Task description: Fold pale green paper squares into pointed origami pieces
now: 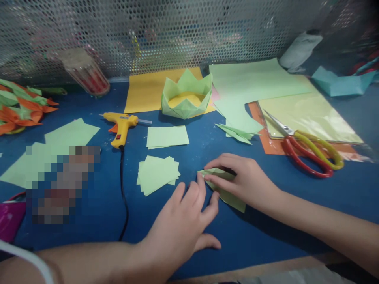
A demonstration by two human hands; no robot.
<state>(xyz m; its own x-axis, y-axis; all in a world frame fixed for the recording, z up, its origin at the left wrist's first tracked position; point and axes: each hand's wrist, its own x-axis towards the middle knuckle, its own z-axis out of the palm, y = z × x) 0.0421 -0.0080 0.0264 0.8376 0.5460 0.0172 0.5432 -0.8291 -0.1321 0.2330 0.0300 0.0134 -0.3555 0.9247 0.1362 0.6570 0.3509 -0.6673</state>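
Observation:
My right hand (241, 175) pinches a piece of folded light green paper (229, 196) near its left tip, thumb on the near side. The paper lies at a slant on the blue table. My left hand (192, 215) has its fingers apart and the thumb stretched out; one fingertip touches the pointed left end of the paper. Left of the hands lie a fanned stack of green paper pieces (158, 173) and a neater stack of green rectangles (167, 136). Beyond my right hand are slim folded green pieces (237, 133).
A yellow glue gun (122, 124) trails a black cord (124, 197). A green paper crown (186, 100) stands at the back on yellow paper. Scissors (304, 146) lie right, partly on wrapped paper sheets (314, 112). A clear jar (85, 71) leans by the perforated metal panel (177, 35).

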